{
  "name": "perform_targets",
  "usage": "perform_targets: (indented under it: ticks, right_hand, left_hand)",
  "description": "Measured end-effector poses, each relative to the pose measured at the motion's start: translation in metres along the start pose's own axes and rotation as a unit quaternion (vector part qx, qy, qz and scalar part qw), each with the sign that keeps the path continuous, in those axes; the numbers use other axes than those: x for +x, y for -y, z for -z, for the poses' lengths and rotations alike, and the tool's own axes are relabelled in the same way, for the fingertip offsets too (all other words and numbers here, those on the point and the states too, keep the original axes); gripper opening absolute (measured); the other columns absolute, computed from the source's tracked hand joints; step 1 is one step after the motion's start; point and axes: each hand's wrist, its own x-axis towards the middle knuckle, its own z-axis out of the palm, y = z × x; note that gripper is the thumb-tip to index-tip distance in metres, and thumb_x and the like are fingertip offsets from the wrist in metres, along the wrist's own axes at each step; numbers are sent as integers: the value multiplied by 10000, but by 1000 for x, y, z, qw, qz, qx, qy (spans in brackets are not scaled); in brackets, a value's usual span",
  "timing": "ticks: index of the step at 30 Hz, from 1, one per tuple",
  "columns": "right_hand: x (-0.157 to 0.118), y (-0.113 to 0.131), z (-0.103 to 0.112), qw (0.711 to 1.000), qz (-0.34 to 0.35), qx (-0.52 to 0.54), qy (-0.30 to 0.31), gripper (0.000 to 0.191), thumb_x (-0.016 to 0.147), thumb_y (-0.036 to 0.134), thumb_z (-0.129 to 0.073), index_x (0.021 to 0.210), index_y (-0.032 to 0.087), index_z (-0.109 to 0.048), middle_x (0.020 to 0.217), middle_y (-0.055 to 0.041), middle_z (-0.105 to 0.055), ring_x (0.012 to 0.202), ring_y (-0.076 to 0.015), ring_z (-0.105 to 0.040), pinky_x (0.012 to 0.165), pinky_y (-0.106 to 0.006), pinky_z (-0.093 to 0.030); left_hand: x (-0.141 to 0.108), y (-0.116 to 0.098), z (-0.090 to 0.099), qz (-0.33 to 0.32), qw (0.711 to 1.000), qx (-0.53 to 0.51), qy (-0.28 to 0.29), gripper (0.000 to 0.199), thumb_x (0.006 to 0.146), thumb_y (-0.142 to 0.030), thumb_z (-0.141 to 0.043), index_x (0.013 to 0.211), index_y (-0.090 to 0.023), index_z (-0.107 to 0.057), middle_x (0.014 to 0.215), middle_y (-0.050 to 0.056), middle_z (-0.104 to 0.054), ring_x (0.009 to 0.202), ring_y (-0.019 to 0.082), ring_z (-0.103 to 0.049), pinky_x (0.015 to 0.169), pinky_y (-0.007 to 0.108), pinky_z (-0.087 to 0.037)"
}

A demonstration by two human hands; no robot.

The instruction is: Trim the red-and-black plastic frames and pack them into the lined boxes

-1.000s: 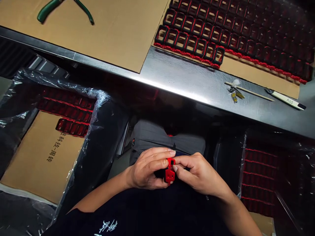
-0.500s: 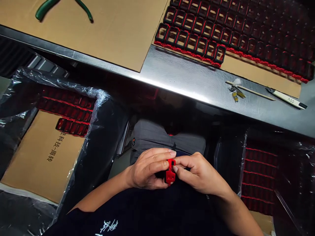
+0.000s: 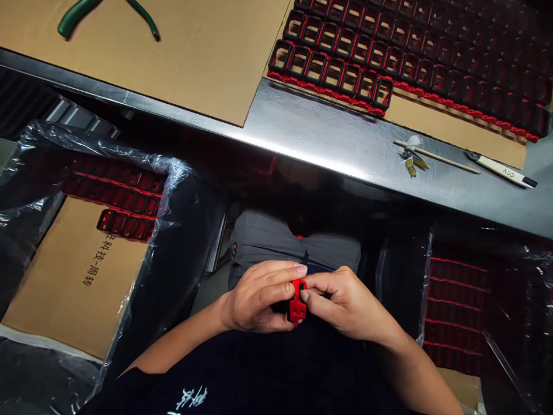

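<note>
Hardly anything differs from half a second ago: my left hand [image 3: 254,300] and my right hand [image 3: 345,302] sit in my lap exactly as before, and the small red plastic clip part [image 3: 297,301] between them has not turned. Only the view has crept a little, so the steel desk [image 3: 328,144] and everything on it lie a touch higher in the picture.

The fingers of both hands are curled in and closed on that one red part, left thumb and forefinger on its left side, right thumb and forefinger tip on its right. It hangs low over my dark trousers, below the desk's front edge.

Counted: one red part in hand; one pair of green-handled pliers [image 3: 108,14] on the one brown cardboard sheet [image 3: 207,52] at far left; one thin wooden stick [image 3: 440,157]; one white marker pen with a black cap [image 3: 503,171]; two or three tiny yellow metal bits [image 3: 411,163] beside the stick (too small to tell exactly). The black-and-red framed parts [image 3: 345,75] stand in several rows on the desk, the nearest row holding nine. Two plastic-lined bins flank my knees, the left bin [image 3: 125,196] and the right bin [image 3: 458,305], both stacked with dark red parts.
</note>
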Motion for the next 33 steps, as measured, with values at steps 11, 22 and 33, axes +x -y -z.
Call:
perform_targets:
  ticks: [11, 22, 33]
  right_hand:
    - [-3, -1, 6, 999, 29, -1, 19, 196, 921, 157, -551, 864, 164, -738, 586, 74, -502, 514, -62, -377, 540, -194, -325]
    - [-4, 3, 4, 999, 18, -32, 10, 234, 952, 184, -537, 780, 163, -694, 586, 70, -493, 515, -60, -391, 543, -192, -324]
    - [-3, 2, 6, 999, 26, -36, 19, 231, 954, 182, -529, 811, 160, -708, 565, 78, -453, 490, -59, -350, 523, -196, -302]
  left_hand:
    - [3, 0, 1, -2, 1000, -6, 0, 532, 856, -378, -769, 1266, -143, -522, 1103, 184, -778, 1078, 252, -755, 854, 372, -669]
    - [4, 0, 2, -9, 1000, -11, 8, 579, 832, -341, -788, 1301, -144, -513, 1096, 187, -781, 1056, 256, -760, 832, 375, -673]
    - [4, 0, 1, -2, 1000, -22, 6, 577, 852, -368, -774, 1320, -148, -518, 1115, 186, -776, 1064, 255, -759, 833, 378, -674]
